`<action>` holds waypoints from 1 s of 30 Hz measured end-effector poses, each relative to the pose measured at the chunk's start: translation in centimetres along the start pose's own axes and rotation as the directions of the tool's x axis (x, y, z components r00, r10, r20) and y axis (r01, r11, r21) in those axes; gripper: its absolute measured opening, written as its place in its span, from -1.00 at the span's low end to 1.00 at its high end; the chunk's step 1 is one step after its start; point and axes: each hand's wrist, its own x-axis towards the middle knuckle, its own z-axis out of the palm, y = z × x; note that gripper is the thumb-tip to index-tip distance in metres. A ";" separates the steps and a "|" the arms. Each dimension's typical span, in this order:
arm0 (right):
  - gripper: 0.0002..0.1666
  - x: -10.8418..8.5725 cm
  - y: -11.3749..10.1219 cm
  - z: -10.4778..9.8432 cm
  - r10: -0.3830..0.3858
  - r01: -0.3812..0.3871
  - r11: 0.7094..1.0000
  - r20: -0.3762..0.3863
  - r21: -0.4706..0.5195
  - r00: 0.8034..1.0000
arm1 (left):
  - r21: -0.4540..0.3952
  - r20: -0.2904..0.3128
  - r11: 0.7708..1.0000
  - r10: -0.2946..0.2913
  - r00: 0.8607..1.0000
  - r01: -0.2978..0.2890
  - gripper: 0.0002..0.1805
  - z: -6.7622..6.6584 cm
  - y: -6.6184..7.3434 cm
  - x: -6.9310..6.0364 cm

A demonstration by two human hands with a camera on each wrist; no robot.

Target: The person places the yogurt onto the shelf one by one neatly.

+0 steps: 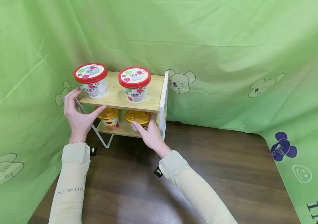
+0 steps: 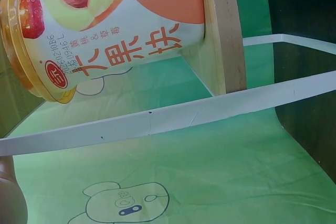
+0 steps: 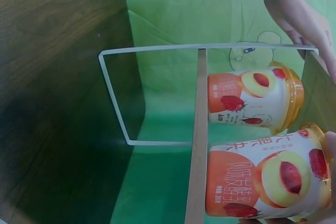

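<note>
A two-tier wooden shelf [image 1: 114, 93] with a white metal frame stands against the green cloth. My left hand [image 1: 77, 119] grips its upper left corner, fingers around the frame and thumb by the upper board's front edge. On the lower board, my right hand [image 1: 152, 135] holds the right yogurt cup [image 3: 247, 182], which has a yellow lid and peach pictures; thumb and fingers are on opposite sides. A matching yogurt cup [image 1: 112, 123] stands to its left. Two red-lidded tubs, one left [image 1: 95, 88] and one right [image 1: 136, 93], sit upright on the upper board.
Green cloth [image 1: 217, 56] with bear drawings hangs behind and at both sides. Dark wood-grain surface [image 1: 217, 161] extends in front and to the right of the shelf. The shelf's white right side frame [image 1: 163, 96] stands close beside my right hand.
</note>
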 end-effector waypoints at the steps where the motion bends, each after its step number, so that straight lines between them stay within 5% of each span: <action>1: -0.03 0.0 0.0 0.0 0.002 -0.002 1.000 0.000 -0.005 1.000 | 0.002 -0.003 1.000 -0.001 1.000 0.001 -0.14 0.0 0.0 0.0; 16: -0.03 0.6 0.3 0.5 0.027 -0.027 0.996 0.002 0.085 1.000 | -0.006 -0.002 1.000 -0.029 1.000 0.028 -0.14 0.1 0.0 -0.2; 30: 0.06 0.8 0.2 0.6 0.033 -0.033 0.999 -0.031 -0.003 0.999 | 0.017 -0.003 1.000 0.010 1.000 -0.010 -0.13 -0.1 -0.7 0.0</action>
